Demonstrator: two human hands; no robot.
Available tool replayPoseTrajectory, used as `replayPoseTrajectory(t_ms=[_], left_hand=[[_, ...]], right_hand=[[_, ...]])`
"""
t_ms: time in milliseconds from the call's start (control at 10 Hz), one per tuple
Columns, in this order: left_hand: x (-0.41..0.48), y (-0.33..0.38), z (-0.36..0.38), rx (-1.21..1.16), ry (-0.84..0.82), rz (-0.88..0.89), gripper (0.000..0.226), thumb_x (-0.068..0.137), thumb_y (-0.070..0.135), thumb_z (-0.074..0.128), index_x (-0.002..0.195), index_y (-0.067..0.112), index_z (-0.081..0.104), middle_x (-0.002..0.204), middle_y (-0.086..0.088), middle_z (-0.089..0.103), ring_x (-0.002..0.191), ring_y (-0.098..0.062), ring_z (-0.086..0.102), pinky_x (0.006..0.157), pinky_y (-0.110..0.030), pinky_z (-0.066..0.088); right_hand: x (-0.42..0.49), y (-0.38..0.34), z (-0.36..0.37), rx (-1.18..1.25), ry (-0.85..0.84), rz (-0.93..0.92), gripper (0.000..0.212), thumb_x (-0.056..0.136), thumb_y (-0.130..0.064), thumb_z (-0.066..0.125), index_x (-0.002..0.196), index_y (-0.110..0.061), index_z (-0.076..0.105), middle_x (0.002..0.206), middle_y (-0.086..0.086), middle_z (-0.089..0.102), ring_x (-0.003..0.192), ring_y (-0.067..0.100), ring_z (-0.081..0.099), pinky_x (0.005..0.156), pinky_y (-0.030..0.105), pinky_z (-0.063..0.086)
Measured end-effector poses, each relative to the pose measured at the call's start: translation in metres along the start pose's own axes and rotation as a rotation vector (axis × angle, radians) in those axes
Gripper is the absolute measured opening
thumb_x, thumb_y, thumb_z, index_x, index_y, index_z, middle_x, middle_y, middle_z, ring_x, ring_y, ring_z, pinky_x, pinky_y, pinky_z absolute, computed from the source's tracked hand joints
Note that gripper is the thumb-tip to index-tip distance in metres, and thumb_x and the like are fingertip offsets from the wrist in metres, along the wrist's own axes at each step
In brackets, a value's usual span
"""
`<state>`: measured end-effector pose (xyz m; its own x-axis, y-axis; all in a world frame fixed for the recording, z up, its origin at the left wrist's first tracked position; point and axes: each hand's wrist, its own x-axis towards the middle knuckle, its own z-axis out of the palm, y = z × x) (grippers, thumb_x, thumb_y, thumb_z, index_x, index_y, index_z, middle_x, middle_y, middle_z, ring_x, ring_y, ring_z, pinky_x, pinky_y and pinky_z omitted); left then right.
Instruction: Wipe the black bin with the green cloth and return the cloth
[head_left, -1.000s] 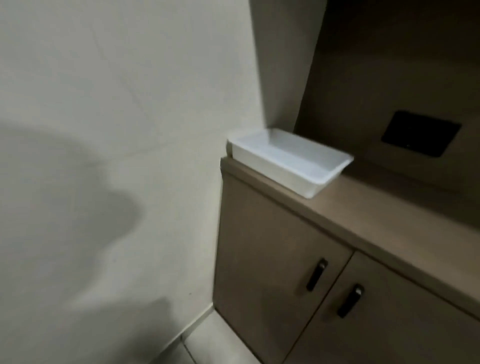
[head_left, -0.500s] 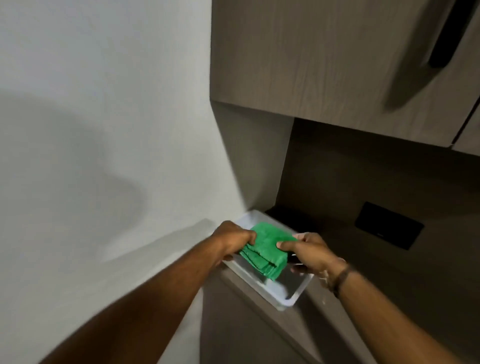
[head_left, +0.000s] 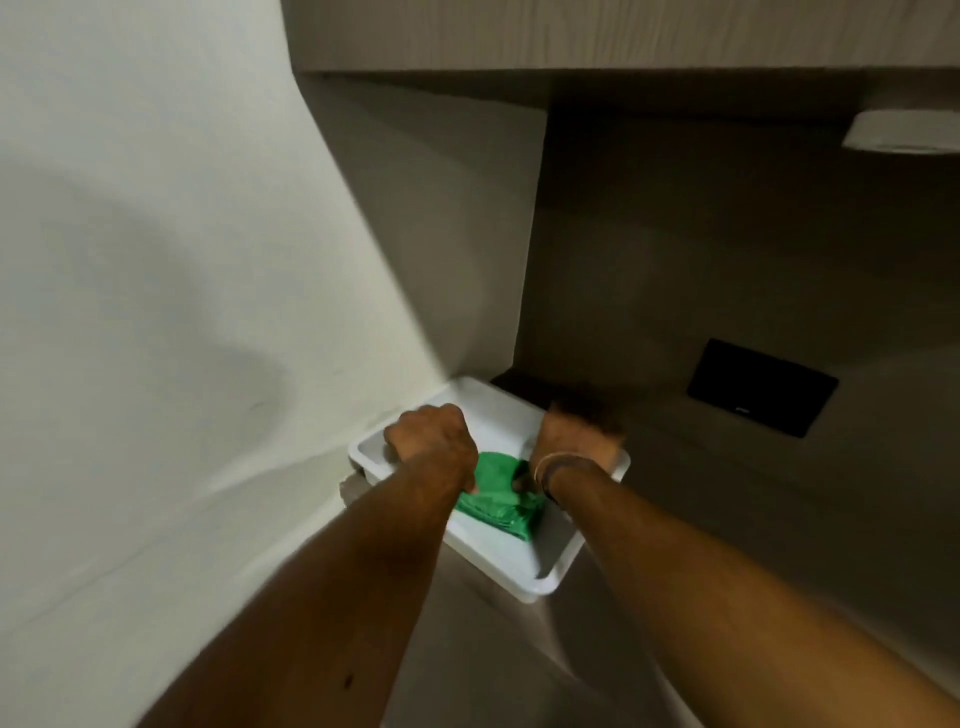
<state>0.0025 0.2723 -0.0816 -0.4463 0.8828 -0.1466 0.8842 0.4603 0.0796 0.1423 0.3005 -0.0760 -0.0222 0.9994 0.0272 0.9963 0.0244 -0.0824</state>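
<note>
Cloth: the folded green cloth (head_left: 496, 493) now lies low inside the white rectangular plastic tray (head_left: 545, 577) on the wooden counter corner; half a second ago it was held above the tray.
Left hand (head_left: 431, 441): knuckles up, fingers curled down at the cloth's left edge; whether it is clamped on the cloth or only touching it, I cannot tell.
Right hand (head_left: 574, 441): blurred, fingers hidden; grip cannot be determined, though it sits at the cloth's right edge.
Black bin: not in view.
Change: both hands have come down into the tray.
Assessment: the cloth appears returned; release and withdrawal are judged the remaining step.
</note>
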Motion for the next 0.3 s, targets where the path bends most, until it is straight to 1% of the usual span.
replayPoseTrajectory(t_ms=[100,200,300], left_hand=[[-0.041,-0.012,-0.010,0.056,0.225,0.109,0.082,0.074,0.060,0.089,0.137,0.023,0.053,0.125,-0.004,0.061,0.116,-0.026,0.060,0.092,-0.044,0.053],[-0.097,-0.049,-0.028,-0.061,0.395,0.283,0.071,0.077,0.069,0.077,0.135,0.036,0.053,0.127,0.007,0.063,0.115,-0.020,0.062,0.093,-0.042,0.055],[-0.174,-0.102,-0.060,-0.200,0.657,0.448,0.065,0.071,0.071,0.072,0.128,0.042,0.061,0.127,0.014,0.068,0.111,-0.018,0.070,0.085,-0.040,0.057]], right_hand=[[-0.032,0.006,-0.017,-0.023,0.099,-0.107,0.086,0.076,-0.050,0.086,0.144,-0.021,0.042,0.146,0.008,0.050,0.136,0.035,0.047,0.106,0.049,0.045],[-0.074,0.014,-0.046,0.244,0.159,-0.272,0.063,0.080,-0.057,0.076,0.130,-0.033,0.046,0.134,-0.004,0.055,0.126,0.025,0.053,0.102,0.043,0.049],[-0.137,0.017,-0.095,0.587,0.193,-0.470,0.045,0.080,-0.058,0.070,0.118,-0.046,0.047,0.120,-0.030,0.054,0.118,0.002,0.058,0.094,0.023,0.049]])
